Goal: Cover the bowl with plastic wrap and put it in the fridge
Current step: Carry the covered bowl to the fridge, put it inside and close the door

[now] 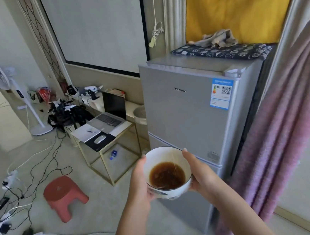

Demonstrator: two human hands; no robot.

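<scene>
I hold a white bowl (162, 157) of dark brown liquid between both hands, at chest height in front of the fridge. Clear plastic wrap stretches over its rim, showing faint streaks. My left hand (140, 182) grips the bowl's left side, thumb on the rim. On the right side, my right hand (199, 173) cups it the same way. The silver two-door fridge (193, 111) stands just behind the bowl, both doors closed.
A patterned cloth (221, 52) and a rag lie on the fridge top. A purple curtain (285, 127) hangs at the right. A gold-framed side table (112, 150) with a laptop stands left of the fridge. A red stool (64, 196) and cables sit on the floor.
</scene>
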